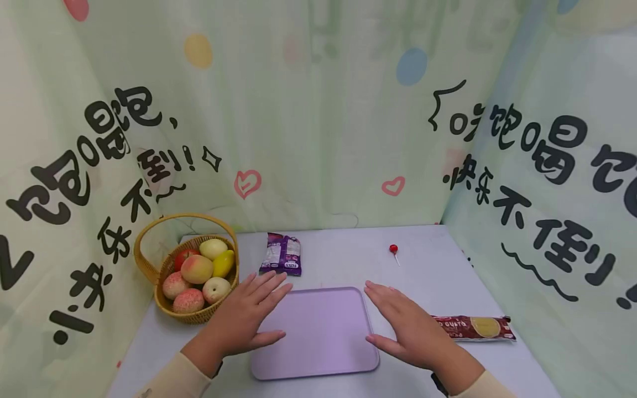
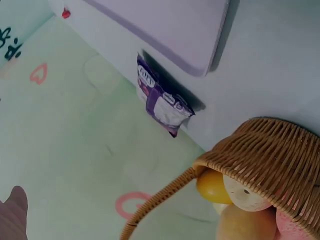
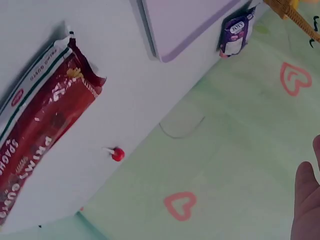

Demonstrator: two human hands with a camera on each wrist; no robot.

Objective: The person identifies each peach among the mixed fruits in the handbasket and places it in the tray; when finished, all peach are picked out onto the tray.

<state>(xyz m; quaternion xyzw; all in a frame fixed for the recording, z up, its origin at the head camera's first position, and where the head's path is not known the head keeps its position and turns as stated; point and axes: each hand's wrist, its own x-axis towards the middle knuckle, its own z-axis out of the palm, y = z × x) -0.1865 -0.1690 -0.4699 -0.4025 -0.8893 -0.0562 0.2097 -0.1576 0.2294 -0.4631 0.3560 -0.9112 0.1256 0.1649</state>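
Observation:
Both hands hover over the table with fingers extended and nothing in them. My left hand (image 1: 249,318) is above the left edge of a lilac tray (image 1: 318,337), close to a wicker basket (image 1: 161,301) of fruit. Over the tray's right side is my right hand (image 1: 408,329), which partly covers a red spaghetti packet (image 1: 478,328). A purple snack bag (image 1: 283,254) lies behind the tray. Farther right sits a red lollipop (image 1: 393,249) with a white stick. In the right wrist view, the packet (image 3: 45,120) shows its printed front.
The basket holds peaches (image 1: 189,301), a yellow fruit (image 1: 223,263) and other round fruit, under a tall arched handle (image 1: 186,215). Pale green curtains (image 1: 318,138) with black lettering and hearts enclose the white table (image 1: 343,254) at the back and both sides.

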